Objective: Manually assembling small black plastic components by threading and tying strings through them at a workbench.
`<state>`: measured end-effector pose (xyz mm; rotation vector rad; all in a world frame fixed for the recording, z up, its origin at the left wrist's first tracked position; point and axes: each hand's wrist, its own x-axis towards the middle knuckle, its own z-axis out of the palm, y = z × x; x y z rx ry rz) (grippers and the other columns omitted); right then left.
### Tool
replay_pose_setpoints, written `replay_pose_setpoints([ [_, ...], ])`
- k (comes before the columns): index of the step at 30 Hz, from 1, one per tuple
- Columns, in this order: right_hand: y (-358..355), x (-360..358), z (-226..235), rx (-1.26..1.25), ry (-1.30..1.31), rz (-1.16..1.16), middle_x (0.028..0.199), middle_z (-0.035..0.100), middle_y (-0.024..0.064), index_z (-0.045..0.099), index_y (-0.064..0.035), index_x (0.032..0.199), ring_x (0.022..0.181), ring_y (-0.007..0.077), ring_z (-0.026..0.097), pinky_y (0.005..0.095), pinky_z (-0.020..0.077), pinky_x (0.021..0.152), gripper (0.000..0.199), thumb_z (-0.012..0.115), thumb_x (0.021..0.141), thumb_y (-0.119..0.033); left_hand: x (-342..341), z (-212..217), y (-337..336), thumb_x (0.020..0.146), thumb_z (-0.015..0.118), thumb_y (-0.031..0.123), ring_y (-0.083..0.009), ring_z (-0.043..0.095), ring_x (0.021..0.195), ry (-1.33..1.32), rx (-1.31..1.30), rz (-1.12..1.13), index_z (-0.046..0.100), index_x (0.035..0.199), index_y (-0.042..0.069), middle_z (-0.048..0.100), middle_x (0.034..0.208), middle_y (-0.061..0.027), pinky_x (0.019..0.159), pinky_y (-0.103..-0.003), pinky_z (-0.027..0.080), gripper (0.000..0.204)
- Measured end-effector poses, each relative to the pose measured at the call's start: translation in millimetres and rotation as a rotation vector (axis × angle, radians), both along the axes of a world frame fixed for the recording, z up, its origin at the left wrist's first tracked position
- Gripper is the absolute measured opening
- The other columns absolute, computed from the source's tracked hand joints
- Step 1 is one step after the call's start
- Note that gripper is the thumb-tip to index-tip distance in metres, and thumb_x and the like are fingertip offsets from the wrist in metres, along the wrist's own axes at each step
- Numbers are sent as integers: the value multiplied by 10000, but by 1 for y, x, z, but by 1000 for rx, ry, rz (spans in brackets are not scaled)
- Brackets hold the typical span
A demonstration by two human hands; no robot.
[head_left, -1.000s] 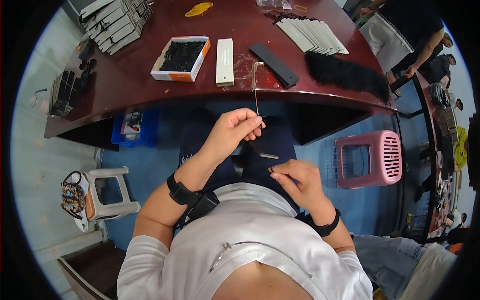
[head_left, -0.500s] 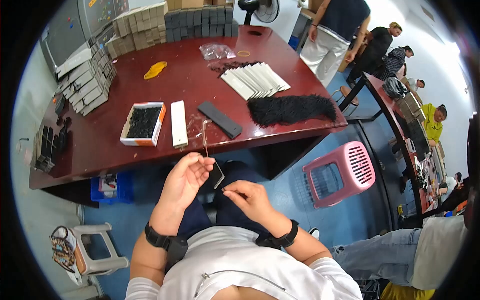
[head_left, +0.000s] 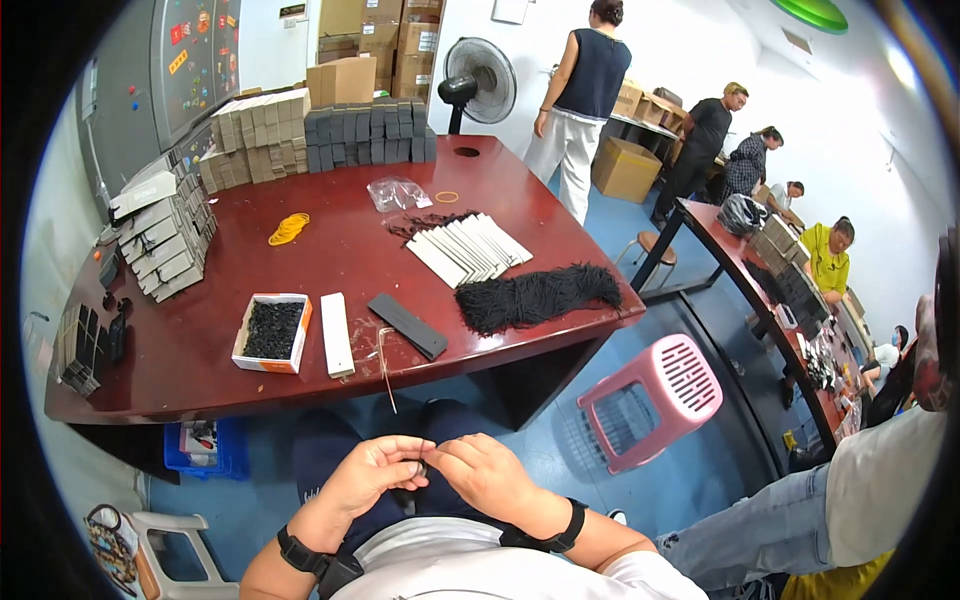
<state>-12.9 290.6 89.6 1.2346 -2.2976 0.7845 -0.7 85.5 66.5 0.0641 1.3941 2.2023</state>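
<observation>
Both hands have come together since half a second ago, when they were apart: the left hand [head_left: 376, 478] and the right hand [head_left: 486, 477] meet at the fingertips, on the near side of the red-brown table [head_left: 340, 245]. The left thumb and fingers are pinched on a small dark piece [head_left: 420, 469], partly hidden between the hands; the right fingers curl in against it, and whether they grip it too I cannot tell. A bent wire [head_left: 387, 378] hangs over the table's near edge, apart from both hands. Just beyond the wire lies a slanted dark strip [head_left: 407, 325]; left of that are a white strip [head_left: 336, 335] and an open box [head_left: 267, 364] filled with small black pieces [head_left: 272, 330]. To the right lies a bundle of black cords [head_left: 538, 298], with fanned white cards [head_left: 468, 250] on its far-left side. Yellow bands [head_left: 289, 229] lie beyond the box
</observation>
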Motion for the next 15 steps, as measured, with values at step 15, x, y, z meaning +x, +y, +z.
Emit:
replay_pose_setpoints([
  [15,-4,-6,-65,-316,-1356,741,1085,584,72,492,-6,1209,1022,145,545,301,430,894,382,576,925,-248,15,1,4,889,476,34,-166,567,644,-98,444,38,539,940,29,583,764,-101,609,-270,478,81],
])
